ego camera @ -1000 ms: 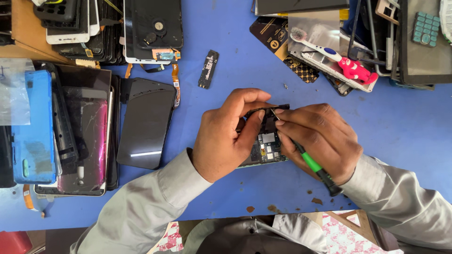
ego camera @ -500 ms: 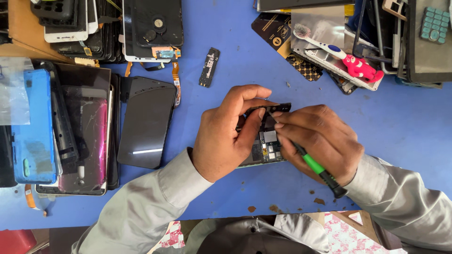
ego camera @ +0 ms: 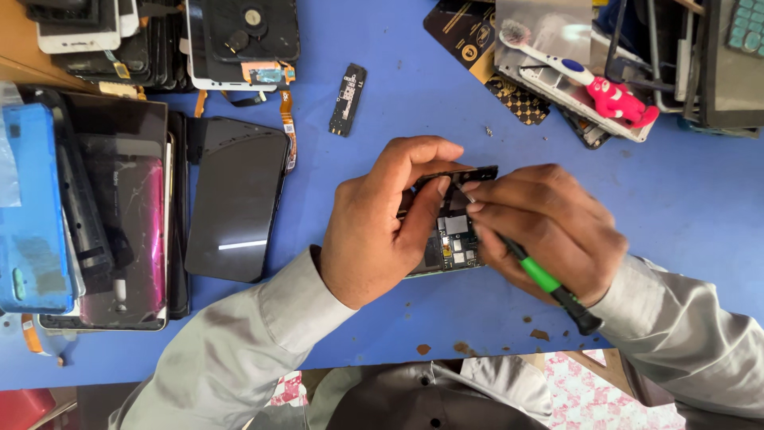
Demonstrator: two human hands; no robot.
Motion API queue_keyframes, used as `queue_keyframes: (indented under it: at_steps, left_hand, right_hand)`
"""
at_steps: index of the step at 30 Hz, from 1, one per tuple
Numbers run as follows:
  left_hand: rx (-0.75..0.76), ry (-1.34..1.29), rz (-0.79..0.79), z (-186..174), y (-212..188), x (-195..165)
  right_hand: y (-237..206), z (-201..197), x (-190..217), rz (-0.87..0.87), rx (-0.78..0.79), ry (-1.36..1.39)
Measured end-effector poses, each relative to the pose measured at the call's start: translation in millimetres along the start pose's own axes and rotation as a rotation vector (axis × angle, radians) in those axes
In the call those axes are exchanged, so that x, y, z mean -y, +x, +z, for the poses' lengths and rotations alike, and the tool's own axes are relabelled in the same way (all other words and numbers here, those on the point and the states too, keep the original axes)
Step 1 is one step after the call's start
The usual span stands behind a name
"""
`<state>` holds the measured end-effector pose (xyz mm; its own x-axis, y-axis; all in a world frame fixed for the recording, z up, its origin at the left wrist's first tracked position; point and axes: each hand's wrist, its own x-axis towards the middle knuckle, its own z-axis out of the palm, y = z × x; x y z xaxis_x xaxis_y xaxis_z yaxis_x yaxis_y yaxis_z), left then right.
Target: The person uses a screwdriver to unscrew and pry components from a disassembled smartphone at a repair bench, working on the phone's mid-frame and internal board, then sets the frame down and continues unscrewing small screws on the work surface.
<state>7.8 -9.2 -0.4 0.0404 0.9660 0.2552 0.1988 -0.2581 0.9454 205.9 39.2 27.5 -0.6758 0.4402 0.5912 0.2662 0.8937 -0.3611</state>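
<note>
Nearest the camera, at the near edge of the blue table (ego camera: 684, 207), two grey sleeves lead to the hands working over an opened phone (ego camera: 454, 239) that lies back-up on the surface, its circuit board bare. The left hand (ego camera: 382, 227) is closed around the phone's left side, thumb laid across the board and fingers curled over the top edge, apparently to pin it flat so it cannot slide. The right hand (ego camera: 549, 227) is pinched shut on a green-and-black screwdriver (ego camera: 529, 267), held low and slanted like a pen so its tip meets the board's upper part beside the left thumb; the exact spot it touches is hidden. Left of the hands, a dark glass panel (ego camera: 235, 199) rests beside a stack of cracked screens and a blue phone case (ego camera: 32, 207), kept off to one side. Farther back lie a small black circuit strip (ego camera: 348, 99), more stripped phones, and a white-and-pink toothbrush (ego camera: 589, 80) on a tray, probably for brushing dust.
</note>
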Motion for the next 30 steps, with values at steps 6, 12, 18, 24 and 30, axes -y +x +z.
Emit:
queue_keyframes:
  at_steps: [6, 12, 18, 24, 30]
  left_hand:
    - [0.058, -0.012, -0.048, -4, -5, 1]
    - [0.046, -0.03, -0.016, -4, -1, -3]
    - [0.041, -0.019, -0.022, -5, 4, -9]
    - [0.039, -0.002, -0.001, -5, 5, -10]
    - [0.039, -0.031, -0.03, -7, 10, -12]
  right_hand:
    - [-1, -3, -1, 0.029, 0.058, 0.024]
    - [4, -4, 0, 0.058, 0.066, 0.031]
    - [9, -3, 1, 0.061, 0.071, 0.002]
    - [-4, -4, -6, -0.008, 0.066, 0.004]
    - [1, -5, -2, 0.012, 0.089, 0.017]
